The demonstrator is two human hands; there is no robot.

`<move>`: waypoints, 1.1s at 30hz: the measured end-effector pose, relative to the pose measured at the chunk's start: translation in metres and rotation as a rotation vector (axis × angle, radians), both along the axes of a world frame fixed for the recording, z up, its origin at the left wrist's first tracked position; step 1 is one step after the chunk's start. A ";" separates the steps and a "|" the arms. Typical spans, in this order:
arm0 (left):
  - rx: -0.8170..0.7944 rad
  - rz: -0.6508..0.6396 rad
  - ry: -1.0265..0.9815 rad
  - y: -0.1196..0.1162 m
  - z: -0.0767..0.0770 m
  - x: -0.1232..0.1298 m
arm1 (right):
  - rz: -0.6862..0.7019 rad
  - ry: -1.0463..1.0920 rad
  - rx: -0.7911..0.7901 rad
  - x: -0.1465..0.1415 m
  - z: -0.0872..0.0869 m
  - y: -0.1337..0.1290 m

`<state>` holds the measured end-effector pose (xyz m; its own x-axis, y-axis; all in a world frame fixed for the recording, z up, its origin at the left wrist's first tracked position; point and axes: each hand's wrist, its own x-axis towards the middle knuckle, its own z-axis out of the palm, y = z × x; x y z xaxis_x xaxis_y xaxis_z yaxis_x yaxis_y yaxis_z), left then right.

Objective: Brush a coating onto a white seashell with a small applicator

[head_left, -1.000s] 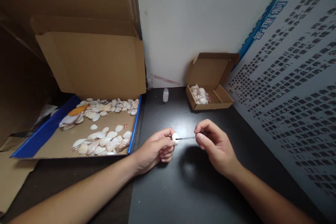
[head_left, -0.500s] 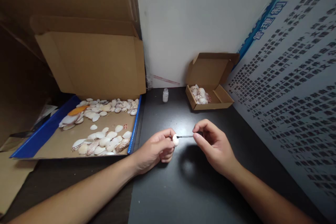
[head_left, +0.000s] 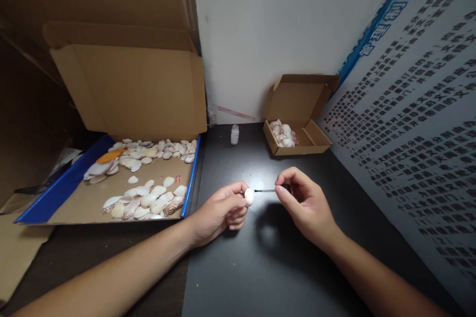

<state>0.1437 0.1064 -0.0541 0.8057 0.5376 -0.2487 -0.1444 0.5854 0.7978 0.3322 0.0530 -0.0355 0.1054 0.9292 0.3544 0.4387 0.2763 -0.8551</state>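
A small white seashell is pinched between the thumb and fingers of my left hand, above the dark table. My right hand is closed on a small thin brush, like one from a bottle cap; its handle end is mostly hidden in the fingers. The brush's dark tip points left and lies just right of the shell, with a narrow gap between them. Behind the hands a small glass bottle with a white label stands upright and uncapped.
On the left, a large open blue-edged cardboard box holds many seashells in two groups, with an orange piece among them. A small open cardboard box with more shells stands at the back right. A printed board leans along the right side.
The brush has moved slightly right, its tip coming away from the shell. My left hand and the shell have barely moved.
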 end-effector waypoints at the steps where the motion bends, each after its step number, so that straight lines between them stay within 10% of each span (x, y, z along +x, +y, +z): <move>1: -0.004 0.007 -0.003 0.000 0.000 0.000 | 0.007 0.017 0.001 0.000 0.000 0.000; 33: -0.027 0.045 -0.022 -0.001 0.004 0.000 | 0.093 0.116 -0.066 0.004 -0.006 0.001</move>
<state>0.1435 0.1054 -0.0504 0.7862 0.5669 -0.2459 -0.1888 0.5993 0.7780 0.3365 0.0544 -0.0412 0.0546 0.9578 0.2822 0.3115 0.2522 -0.9162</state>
